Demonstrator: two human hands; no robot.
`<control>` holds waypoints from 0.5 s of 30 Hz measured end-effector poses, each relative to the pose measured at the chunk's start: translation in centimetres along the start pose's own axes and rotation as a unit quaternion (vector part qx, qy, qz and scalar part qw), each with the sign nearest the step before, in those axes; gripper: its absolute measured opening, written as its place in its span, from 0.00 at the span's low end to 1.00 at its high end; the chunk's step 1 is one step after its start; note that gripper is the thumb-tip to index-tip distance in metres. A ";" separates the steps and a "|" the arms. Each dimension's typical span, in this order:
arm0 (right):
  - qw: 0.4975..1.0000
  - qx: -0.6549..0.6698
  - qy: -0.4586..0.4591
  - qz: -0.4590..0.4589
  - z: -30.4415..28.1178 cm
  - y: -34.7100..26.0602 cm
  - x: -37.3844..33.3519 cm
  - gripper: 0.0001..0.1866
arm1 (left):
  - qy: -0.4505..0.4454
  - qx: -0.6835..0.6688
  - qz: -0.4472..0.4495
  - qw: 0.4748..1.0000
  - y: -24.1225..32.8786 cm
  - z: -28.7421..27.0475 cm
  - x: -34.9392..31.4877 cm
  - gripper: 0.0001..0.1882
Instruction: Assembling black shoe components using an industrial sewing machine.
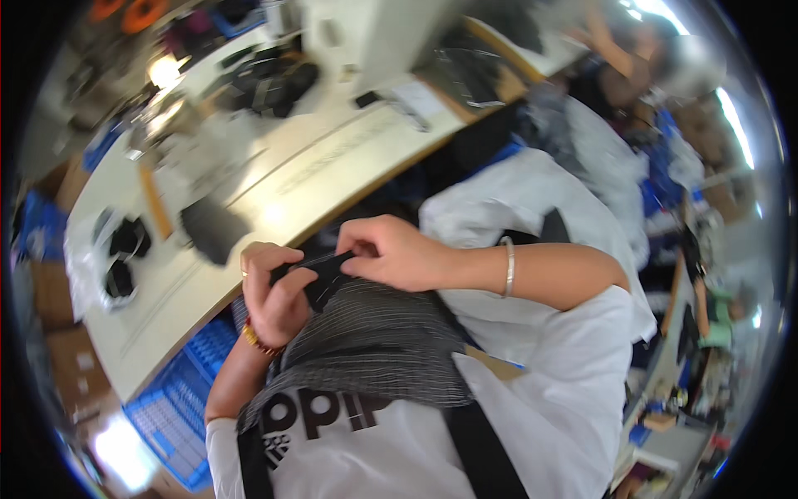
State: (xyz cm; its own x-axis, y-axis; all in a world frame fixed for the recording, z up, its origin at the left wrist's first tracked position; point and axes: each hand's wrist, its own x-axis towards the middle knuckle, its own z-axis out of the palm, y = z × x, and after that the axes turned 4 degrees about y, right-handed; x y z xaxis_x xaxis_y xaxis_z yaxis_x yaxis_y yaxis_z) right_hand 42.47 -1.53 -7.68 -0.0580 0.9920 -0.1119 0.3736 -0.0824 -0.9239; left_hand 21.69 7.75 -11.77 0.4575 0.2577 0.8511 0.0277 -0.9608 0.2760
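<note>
A small piece of black cloth point(324, 281) with a pale stitch-like line is stretched between my two hands, just above my dark striped apron point(374, 333). My left hand point(276, 293), with a ring and a beaded bracelet, is closed with its fingers curled on the cloth's left end. At the other end my right hand point(389, 252) pinches the cloth between thumb and fingers; a pale bangle sits on that wrist. The parts of the cloth under my fingers are hidden.
Before me a white worktable point(274, 187) carries a blurred sewing machine point(187, 141), a grey cloth piece point(214, 230) and black bundles point(270, 81). A blue plastic crate point(179, 395) stands below left. White sacking point(532, 200) lies to my right. Another person point(623, 71) works at far right.
</note>
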 end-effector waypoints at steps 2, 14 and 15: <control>0.998 -0.044 0.050 -0.022 -0.9 1.2 -2.8 0.09 | -0.073 -0.224 -0.221 0.946 1.7 1.8 0.8 0.12; 0.983 -0.066 0.166 0.040 -5.1 4.0 -15.3 0.11 | -0.433 -0.369 -0.192 0.800 7.5 11.4 8.4 0.13; 0.982 -0.058 0.176 0.044 -5.5 4.2 -16.2 0.11 | -0.458 -0.370 -0.201 0.783 8.1 12.1 8.9 0.13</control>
State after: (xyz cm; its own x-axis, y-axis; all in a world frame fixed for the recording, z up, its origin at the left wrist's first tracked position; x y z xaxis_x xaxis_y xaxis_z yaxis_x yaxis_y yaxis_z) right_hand 50.11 -17.41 -7.76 0.2949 0.9548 -0.0378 0.4669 -0.1785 -0.8661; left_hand 36.75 1.00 -7.33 0.9989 0.0150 0.0450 -0.0349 -0.4110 0.9110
